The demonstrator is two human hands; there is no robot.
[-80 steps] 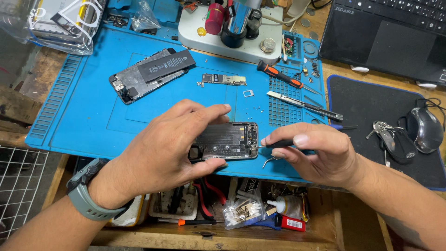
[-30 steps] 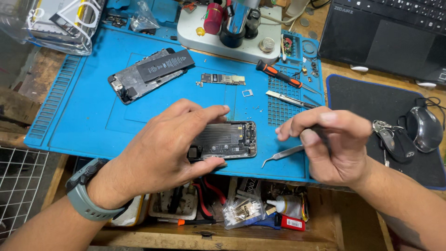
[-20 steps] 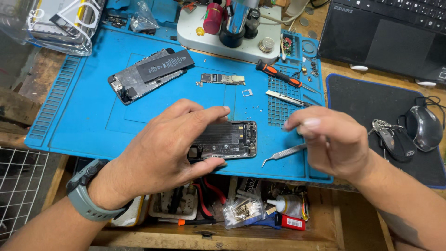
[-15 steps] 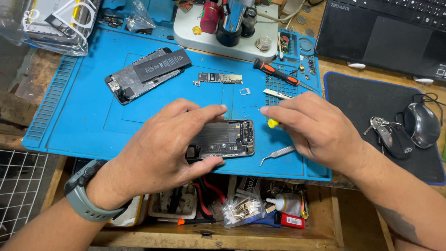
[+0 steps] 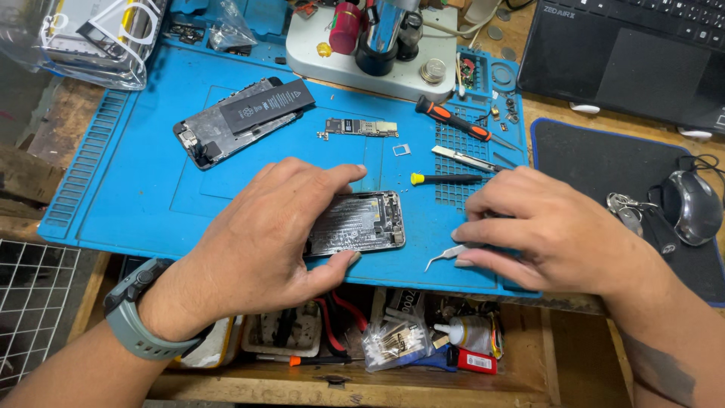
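My left hand (image 5: 279,234) grips an opened phone body (image 5: 362,221) by its edges and presses it flat on the blue work mat (image 5: 136,189). The phone's inner parts face up. My right hand (image 5: 551,230) lies low on the mat to the right of the phone. Its thumb and forefinger pinch the rear end of silver tweezers (image 5: 442,257), which still rest on the mat with the tips pointing left. A thin screwdriver with a yellow cap (image 5: 445,179) lies loose just above that hand.
A second opened phone with its battery (image 5: 242,117), a small circuit board (image 5: 361,127), an orange-handled screwdriver (image 5: 453,121) and a microscope base (image 5: 362,53) sit further back. A laptop (image 5: 627,53), mouse (image 5: 691,208) and keys (image 5: 627,205) lie on the right. An open drawer of supplies (image 5: 393,340) is below.
My right hand laid the yellow-capped screwdriver down on the mat, then drew back and took hold of the tweezers. My left hand and the phone stayed put.
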